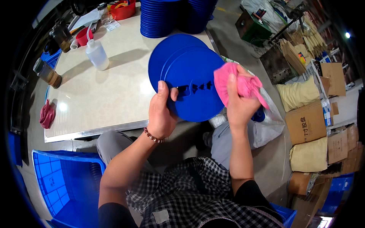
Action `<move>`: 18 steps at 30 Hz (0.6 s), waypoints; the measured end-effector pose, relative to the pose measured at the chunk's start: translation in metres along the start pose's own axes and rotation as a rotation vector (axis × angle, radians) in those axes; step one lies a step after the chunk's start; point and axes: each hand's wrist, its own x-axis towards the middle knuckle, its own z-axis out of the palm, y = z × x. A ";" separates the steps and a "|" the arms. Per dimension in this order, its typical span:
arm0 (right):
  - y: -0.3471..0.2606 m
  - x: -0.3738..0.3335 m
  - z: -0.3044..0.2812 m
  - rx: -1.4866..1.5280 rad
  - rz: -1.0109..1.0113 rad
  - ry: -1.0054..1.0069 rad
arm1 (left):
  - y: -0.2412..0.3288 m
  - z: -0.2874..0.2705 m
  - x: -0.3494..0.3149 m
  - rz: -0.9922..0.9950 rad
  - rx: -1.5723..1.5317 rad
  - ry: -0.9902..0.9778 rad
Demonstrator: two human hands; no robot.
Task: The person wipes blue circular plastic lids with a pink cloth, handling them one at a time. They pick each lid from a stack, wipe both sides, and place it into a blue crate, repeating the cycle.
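My left hand [161,114] grips round blue plastic discs by their lower left edge, thumb on the front face. The front disc [197,72] has dark cut-out slots near its middle, and a fingertip shows beside one slot. Behind it, shifted to the upper left, another blue disc [159,57] shows. In my right hand [241,106] a bunched pink cloth [228,81] is held with the thumb on top, against the front disc's right edge. Both hands are raised over the near edge of the table [125,98].
Stacked blue discs [159,19] stand at the table's far side. A clear squeeze bottle [97,55], a brown jar [47,74] and a dark pink rag [47,114] sit to the left. A blue crate [49,178] is at lower left; cartons [306,121] lie right.
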 end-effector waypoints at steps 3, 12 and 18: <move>0.003 0.006 0.023 -0.329 -0.171 0.026 | -0.019 -0.017 0.003 -0.100 -0.005 -0.191; -0.009 -0.039 0.003 -0.202 -0.648 -0.442 | 0.023 -0.019 0.014 -0.044 -0.284 -0.027; -0.006 -0.004 0.002 -0.362 -0.591 -0.285 | 0.010 -0.015 0.008 -0.079 -0.356 -0.158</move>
